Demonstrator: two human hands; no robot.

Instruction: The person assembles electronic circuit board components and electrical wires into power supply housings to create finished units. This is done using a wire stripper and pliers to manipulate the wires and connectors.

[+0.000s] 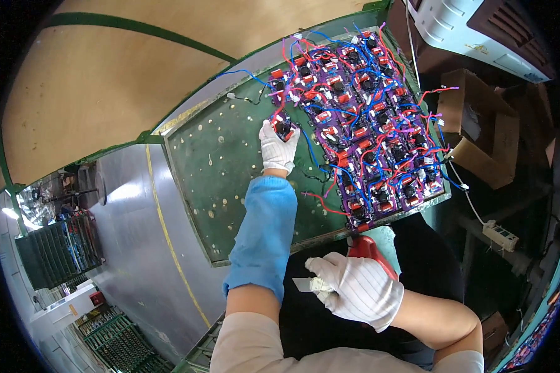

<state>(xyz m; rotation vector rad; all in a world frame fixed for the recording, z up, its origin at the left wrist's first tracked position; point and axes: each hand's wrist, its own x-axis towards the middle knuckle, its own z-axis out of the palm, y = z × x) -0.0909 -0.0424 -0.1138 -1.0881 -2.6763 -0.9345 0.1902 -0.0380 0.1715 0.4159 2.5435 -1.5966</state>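
Hands, two in number, wear white gloves with fine ribbed lines. The left hand, below one light-blue fabric sleeve, has its fingers closed on one purple circuit board with red and black components, holding it over the speckled dark-green surface, just left of a dense block of similar purple boards. The block's boards sit too tightly together to count surely; red and blue wires, also too tangled to number, trail over them and past the block's edges. The right hand, near the person's body, is curled with thumb and fingers pinching one small, flat, pale piece, its material unclear. Behind that hand shows one curved red object, partly hidden. To the right are one open brown cardboard box and one off-white rectangular power strip with a pale cable.
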